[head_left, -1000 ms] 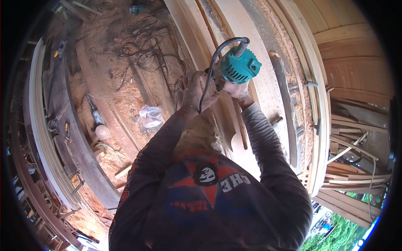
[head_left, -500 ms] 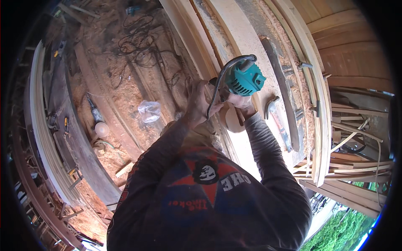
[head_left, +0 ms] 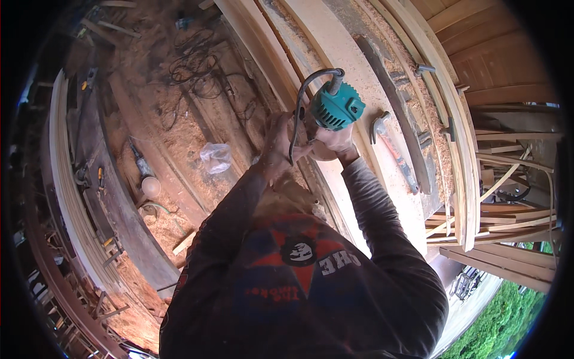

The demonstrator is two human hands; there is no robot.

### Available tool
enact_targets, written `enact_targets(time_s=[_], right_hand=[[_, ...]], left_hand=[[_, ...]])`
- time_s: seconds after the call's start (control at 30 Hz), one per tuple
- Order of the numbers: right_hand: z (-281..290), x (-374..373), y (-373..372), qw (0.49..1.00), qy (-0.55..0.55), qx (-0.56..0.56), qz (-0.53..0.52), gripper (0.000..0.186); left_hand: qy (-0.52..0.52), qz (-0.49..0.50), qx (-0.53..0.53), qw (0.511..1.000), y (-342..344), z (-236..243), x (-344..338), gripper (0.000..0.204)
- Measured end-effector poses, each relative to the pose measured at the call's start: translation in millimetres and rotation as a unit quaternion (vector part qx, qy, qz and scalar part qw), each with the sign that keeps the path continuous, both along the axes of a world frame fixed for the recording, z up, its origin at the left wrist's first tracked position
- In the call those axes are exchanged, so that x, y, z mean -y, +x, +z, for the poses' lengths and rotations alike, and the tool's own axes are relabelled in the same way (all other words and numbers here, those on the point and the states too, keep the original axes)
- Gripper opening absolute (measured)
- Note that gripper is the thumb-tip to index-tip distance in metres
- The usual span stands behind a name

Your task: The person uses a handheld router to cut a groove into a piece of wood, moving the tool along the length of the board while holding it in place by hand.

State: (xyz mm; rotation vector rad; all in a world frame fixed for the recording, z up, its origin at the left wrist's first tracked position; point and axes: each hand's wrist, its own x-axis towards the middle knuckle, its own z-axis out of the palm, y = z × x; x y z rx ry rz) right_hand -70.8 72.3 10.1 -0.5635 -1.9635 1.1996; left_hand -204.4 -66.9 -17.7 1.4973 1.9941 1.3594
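Observation:
A teal power router [head_left: 336, 105] with a black cord stands over long pale planks [head_left: 308, 33]. My right hand [head_left: 335, 139] is wrapped round the router's lower body, with a rounded wooden piece [head_left: 323, 152] partly visible beneath it. My left hand [head_left: 278, 143] sits just left of the router, fingers curled and thumb reaching toward the base; what it grips is hidden. A claw hammer [head_left: 397, 158] with an orange-and-grey handle lies on the plank to the right.
Dark loops of cable [head_left: 194, 75], a crumpled plastic bag [head_left: 215, 157] and a grey power tool [head_left: 142, 160] lie among sawdust and boards at left. Stacked timber [head_left: 81, 227] runs along the left; more wood strips [head_left: 514, 221] lean at the right, beside wooden panels [head_left: 490, 60].
The router and both hands first shifted down the plank, then slightly back up and left. The hammer at the right has come into clearer view as the camera view shifted.

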Motion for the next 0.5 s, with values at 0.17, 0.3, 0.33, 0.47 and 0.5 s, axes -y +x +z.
enact_targets(time_s=[0.17, 0.3, 0.33, 0.47, 0.5], right_hand=[[15, 11, -2, 0.993, -0.106, -0.057, -0.001, 0.045], [15, 15, -3, 0.991, -0.114, -0.059, 0.028, 0.046], [12, 16, -2, 0.992, -0.109, -0.044, 0.036, 0.046], [-13, 11, 3, 0.987, 0.137, 0.055, 0.062, 0.049], [-1, 14, 2, 0.953, 0.291, 0.06, 0.054, 0.049]], left_hand=[[0.023, -0.012, -0.049, 0.998, -3, 2, 3, 0.088], [0.007, -0.003, -0.037, 0.999, 2, 3, 12, 0.095], [0.005, -0.001, -0.035, 0.999, 3, -1, 14, 0.095], [0.029, 0.002, 0.017, 0.999, 10, -10, 26, 0.088], [0.014, 0.024, -0.033, 0.999, 13, -9, 31, 0.084]])
